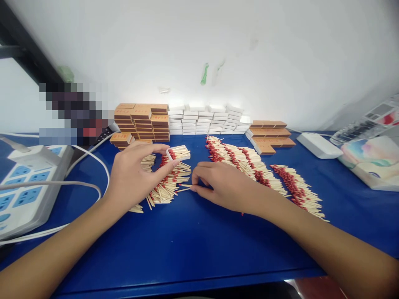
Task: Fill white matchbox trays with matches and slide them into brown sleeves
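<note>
Between thumb and fingers, my left hand point(134, 168) grips a white matchbox tray point(186, 156) that has several red-tipped matches in it. The tray is held above a heap of loose matches point(166, 191). Just to the right, my right hand point(222, 185) is closed in a pinch on a few matches point(184, 188), whose red heads point left toward that heap. Its other fingers are curled in. Behind and to the right of this hand lie long rows of matches point(246, 160), partly covered by the hand and forearm.
Brown matchboxes point(141, 122) are stacked by the wall, beside piled white trays point(204, 120) and more brown boxes point(271, 133). A power strip point(34, 187) with white cables lies left. A white adapter point(319, 145) and a tissue pack point(372, 162) are at right on the blue table point(174, 253).
</note>
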`<state>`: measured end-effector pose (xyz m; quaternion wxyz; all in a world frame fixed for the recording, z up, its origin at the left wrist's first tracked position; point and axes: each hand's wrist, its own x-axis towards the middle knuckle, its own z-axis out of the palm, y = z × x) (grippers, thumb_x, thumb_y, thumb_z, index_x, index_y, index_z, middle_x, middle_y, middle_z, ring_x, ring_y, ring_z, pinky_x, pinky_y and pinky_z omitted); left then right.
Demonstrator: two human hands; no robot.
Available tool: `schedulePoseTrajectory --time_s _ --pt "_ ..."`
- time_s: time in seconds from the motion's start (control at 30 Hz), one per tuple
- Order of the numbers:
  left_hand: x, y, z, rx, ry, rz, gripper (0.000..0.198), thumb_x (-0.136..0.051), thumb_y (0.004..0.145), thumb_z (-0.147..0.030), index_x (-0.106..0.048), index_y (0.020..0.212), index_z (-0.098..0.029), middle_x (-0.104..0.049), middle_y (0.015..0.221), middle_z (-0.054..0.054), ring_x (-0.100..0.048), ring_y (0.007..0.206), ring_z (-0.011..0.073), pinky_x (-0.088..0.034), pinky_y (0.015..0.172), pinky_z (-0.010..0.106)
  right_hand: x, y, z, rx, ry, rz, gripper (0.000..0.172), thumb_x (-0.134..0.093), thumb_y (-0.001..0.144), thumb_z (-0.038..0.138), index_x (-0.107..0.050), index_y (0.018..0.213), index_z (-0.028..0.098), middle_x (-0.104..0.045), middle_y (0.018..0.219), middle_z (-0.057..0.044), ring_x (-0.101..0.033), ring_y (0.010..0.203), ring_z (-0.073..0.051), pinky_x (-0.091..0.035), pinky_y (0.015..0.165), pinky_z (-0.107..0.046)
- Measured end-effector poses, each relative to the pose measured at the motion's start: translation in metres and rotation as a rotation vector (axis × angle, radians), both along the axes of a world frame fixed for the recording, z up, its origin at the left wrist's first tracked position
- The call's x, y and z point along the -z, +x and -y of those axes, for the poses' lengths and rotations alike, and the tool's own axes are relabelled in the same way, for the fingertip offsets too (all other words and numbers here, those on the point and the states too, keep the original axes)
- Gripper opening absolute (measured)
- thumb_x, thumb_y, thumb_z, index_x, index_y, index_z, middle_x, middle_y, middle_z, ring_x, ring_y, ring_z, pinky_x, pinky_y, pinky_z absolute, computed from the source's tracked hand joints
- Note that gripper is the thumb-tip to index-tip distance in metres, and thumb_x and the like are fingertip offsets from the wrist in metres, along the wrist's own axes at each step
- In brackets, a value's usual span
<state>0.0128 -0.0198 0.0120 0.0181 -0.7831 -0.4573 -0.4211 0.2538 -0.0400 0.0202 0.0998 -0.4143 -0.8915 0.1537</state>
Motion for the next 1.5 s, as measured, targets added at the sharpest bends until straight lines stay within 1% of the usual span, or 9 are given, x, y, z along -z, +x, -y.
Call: schedulePoseTrajectory --time_s 0.17,0.27,0.37,0.53,0.67,0.97,1.1,1.27,1.5 --pt "0.0 0.0 0.001 0.015 -0.008 -0.005 0.025 -0.083 0.086 -0.042 -0.078 0.105 -0.027 -0.081 0.101 -0.002 -0.073 0.092 0.0205 -0.055 0.088 0.035 -0.006 -0.001 0.005 -0.012 -0.102 0.062 0.01 -0.061 0.101 0.02 -0.066 0.092 0.018 -0.069 0.097 -0.003 -0.06 0.081 -0.016 -0.041 0.073 -0.03" --pt "0.001 -0.001 0.0 0.043 -0.01 -0.005 0.025 -0.084 0.086 -0.042 -0.078 0.104 -0.027 -0.081 0.102 -0.001 -0.073 0.094 0.0207 -0.056 0.09 0.035 -0.008 0.001 0.004 -0.028 -0.09 0.051 0.011 -0.061 0.102 0.021 -0.066 0.093 0.018 -0.068 0.096 -0.003 -0.06 0.08 -0.015 -0.04 0.072 -0.03" --pt "0.003 -0.001 -0.001 0.072 -0.01 -0.028 0.027 -0.084 0.085 -0.045 -0.078 0.104 -0.026 -0.081 0.102 0.001 -0.074 0.095 0.0214 -0.056 0.091 0.036 -0.01 0.005 -0.001 -0.018 0.001 -0.02 0.011 -0.063 0.102 0.025 -0.067 0.094 0.018 -0.066 0.092 -0.002 -0.056 0.076 -0.014 -0.038 0.069 -0.029" --pt "0.005 -0.002 -0.002 0.115 0.019 -0.069 0.031 -0.084 0.086 -0.046 -0.078 0.108 -0.026 -0.081 0.103 0.002 -0.074 0.098 0.0233 -0.058 0.092 0.038 -0.014 0.013 -0.009 0.054 0.288 -0.166 0.01 -0.065 0.102 0.026 -0.067 0.097 0.018 -0.06 0.083 -0.001 -0.05 0.07 -0.014 -0.034 0.065 -0.028" --pt "0.005 0.001 0.002 0.169 0.004 -0.066 0.033 -0.084 0.085 -0.045 -0.078 0.111 -0.026 -0.081 0.107 0.003 -0.074 0.098 0.0227 -0.058 0.092 0.038 -0.01 0.012 -0.011 0.072 0.394 -0.146 0.007 -0.062 0.102 0.021 -0.066 0.099 0.018 -0.058 0.082 -0.001 -0.048 0.068 -0.014 -0.032 0.063 -0.029" --pt "0.005 0.005 0.005 0.21 0.01 -0.044 0.035 -0.086 0.084 -0.043 -0.077 0.113 -0.025 -0.081 0.109 0.004 -0.073 0.1 0.0217 -0.058 0.095 0.037 -0.009 0.01 -0.006 0.028 0.392 -0.093 0.017 -0.056 0.105 0.024 -0.071 0.101 0.016 -0.065 0.091 -0.005 -0.054 0.073 -0.016 -0.033 0.063 -0.029" --pt "0.005 0.005 0.005 0.194 0.005 -0.025 0.036 -0.087 0.083 -0.045 -0.078 0.111 -0.025 -0.081 0.107 0.004 -0.074 0.097 0.0212 -0.06 0.092 0.036 -0.011 0.009 -0.005 0.053 0.417 -0.106 0.016 -0.057 0.104 0.024 -0.071 0.102 0.017 -0.063 0.087 -0.004 -0.052 0.071 -0.015 -0.033 0.062 -0.029" --pt "0.005 0.005 0.006 0.19 -0.043 0.006 0.035 -0.088 0.082 -0.044 -0.079 0.111 -0.026 -0.081 0.109 0.003 -0.074 0.098 0.0214 -0.06 0.093 0.036 -0.011 0.01 -0.009 0.086 0.379 -0.127 0.015 -0.055 0.104 0.021 -0.069 0.105 0.017 -0.063 0.088 -0.005 -0.055 0.077 -0.018 -0.035 0.066 -0.031" --pt "0.005 0.006 0.007 0.252 -0.069 0.012 0.035 -0.089 0.081 -0.039 -0.079 0.112 -0.027 -0.08 0.108 0.003 -0.073 0.101 0.0216 -0.059 0.093 0.037 -0.01 0.01 -0.008 0.064 0.322 -0.166 0.011 -0.058 0.102 0.019 -0.068 0.101 0.018 -0.064 0.091 -0.005 -0.053 0.075 -0.016 -0.035 0.068 -0.03"
